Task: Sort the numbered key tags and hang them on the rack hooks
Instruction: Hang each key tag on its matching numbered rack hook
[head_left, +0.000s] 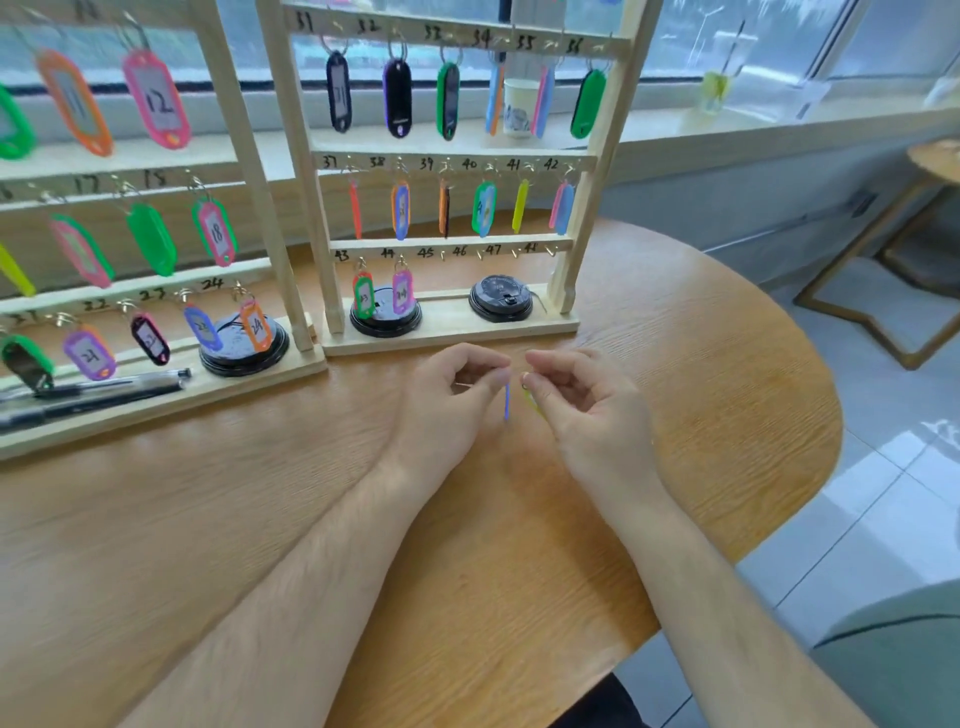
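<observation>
Two wooden racks stand on the table: the left rack (249, 171) and the right rack (597, 156), both with numbered hooks and coloured key tags. On the right rack's bottom row only hooks 43 and 44 carry tags (363, 297); hooks 45 to 48 (488, 253) are bare. In front of that rack my left hand (447, 400) pinches a blue tag (506, 401) seen edge-on, hanging down. My right hand (582, 410) pinches a yellow tag (532, 402) right beside it. Fingers hide both tags' numbers.
Black round lids (500, 300) sit on the rack bases. Pens (93, 395) lie on the left rack's base. A paper cup (518, 106) stands behind the right rack on the sill. The round table's edge (810, 457) curves away at right.
</observation>
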